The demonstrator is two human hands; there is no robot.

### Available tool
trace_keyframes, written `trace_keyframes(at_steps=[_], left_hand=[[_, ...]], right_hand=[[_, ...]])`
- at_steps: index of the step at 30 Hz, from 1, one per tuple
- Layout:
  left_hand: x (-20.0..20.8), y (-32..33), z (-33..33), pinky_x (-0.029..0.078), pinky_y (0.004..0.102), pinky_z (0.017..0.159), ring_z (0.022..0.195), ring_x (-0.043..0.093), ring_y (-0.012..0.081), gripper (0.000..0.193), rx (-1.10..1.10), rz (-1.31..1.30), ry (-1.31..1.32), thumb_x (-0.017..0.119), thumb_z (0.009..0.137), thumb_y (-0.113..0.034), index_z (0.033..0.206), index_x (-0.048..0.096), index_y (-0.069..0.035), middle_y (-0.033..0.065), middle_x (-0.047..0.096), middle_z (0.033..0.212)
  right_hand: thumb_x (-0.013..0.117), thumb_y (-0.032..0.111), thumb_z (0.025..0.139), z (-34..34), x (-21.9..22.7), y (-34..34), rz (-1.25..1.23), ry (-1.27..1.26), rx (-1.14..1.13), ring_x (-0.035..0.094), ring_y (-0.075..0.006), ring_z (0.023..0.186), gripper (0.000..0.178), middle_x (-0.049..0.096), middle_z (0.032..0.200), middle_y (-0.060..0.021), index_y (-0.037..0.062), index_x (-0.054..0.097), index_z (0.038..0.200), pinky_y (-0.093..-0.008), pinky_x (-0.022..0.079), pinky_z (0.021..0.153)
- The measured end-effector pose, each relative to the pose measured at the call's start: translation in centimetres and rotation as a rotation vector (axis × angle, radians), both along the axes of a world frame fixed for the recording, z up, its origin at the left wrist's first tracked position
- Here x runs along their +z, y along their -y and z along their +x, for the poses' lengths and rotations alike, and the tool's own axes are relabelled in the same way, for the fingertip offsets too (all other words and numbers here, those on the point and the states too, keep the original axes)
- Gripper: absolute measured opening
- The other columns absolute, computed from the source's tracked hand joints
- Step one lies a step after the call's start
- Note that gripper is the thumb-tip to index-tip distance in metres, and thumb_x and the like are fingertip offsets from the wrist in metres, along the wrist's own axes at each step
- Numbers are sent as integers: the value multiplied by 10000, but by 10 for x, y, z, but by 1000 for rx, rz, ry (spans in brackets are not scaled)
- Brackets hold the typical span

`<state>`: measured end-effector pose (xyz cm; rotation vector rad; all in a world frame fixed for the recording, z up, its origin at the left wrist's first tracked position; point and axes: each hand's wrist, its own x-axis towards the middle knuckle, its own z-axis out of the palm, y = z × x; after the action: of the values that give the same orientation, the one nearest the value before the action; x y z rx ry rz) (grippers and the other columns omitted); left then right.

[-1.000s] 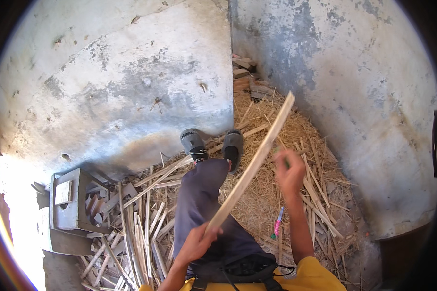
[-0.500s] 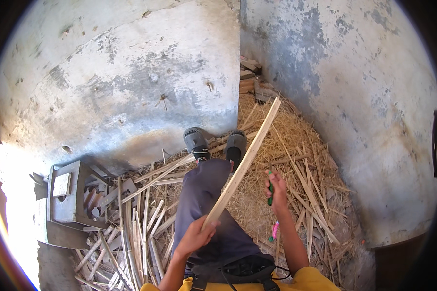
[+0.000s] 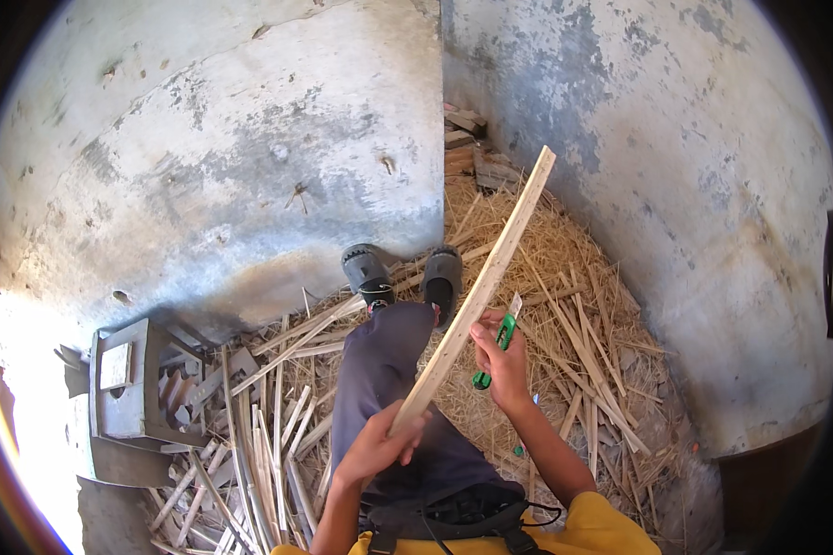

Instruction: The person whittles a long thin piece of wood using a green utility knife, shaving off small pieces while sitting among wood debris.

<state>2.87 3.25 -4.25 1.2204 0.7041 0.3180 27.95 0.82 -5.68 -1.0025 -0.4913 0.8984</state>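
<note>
A long, narrow, pale wooden strip (image 3: 479, 291) is held slanting above the person's dark-trousered legs (image 3: 379, 370), its near end to the left and its far end raised to the right toward the stained wall. That near end is closed in the left hand (image 3: 379, 448). By the right hand (image 3: 507, 370), a green-handled cutter knife (image 3: 506, 331) is gripped, its blade bared and pointed to the far side; whether the strip is also touched by those fingers cannot be told. The strip is judged light, stiff, dry and hardly slippery, though splinters may be met along its edges. It is best grasped across the flat faces; more balance would be given nearer its middle. Yellow straw (image 3: 574, 245) is spread beyond.
</note>
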Motion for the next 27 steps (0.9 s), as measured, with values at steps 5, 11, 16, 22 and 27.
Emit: trace_keyframes(at_steps=[5,11,16,22,27], left_hand=[[-19,1,-8,477,247,558,634,602,72,274,34,-21,55,661,1093,-176,1296,566,-18,17,624,852],[-19,6,-17,442,244,568,655,561,39,210,58,54,-207,720,1065,-203,1136,643,-20,-44,576,754],[-26,14,-15,356,228,556,658,463,8,216,224,220,-204,740,1049,-234,1014,659,-37,-83,530,741],[-11,11,-2,370,245,601,719,453,21,208,282,303,-172,733,1046,-212,1065,680,-12,-79,541,773],[9,13,8,396,260,612,739,463,25,220,271,343,-96,723,1050,-205,1112,684,3,-66,572,789]], right_hand=[[779,129,981,0,-2,-7,-60,29,-71,385,-16,505,299,572,755,35,39,618,1216,-220,257,454],[757,175,1007,18,5,-11,-40,49,-125,388,-20,505,282,571,774,33,45,614,1212,-222,267,448],[633,283,1084,17,3,-1,2,307,14,421,-25,568,269,607,882,2,47,626,1212,-222,310,487],[603,340,1082,-2,-17,25,-1,763,124,532,-109,641,353,639,849,-51,20,690,1204,-291,425,554],[750,246,990,-17,-3,35,90,1081,117,718,-294,714,271,715,855,-116,21,720,1138,-384,543,624]])
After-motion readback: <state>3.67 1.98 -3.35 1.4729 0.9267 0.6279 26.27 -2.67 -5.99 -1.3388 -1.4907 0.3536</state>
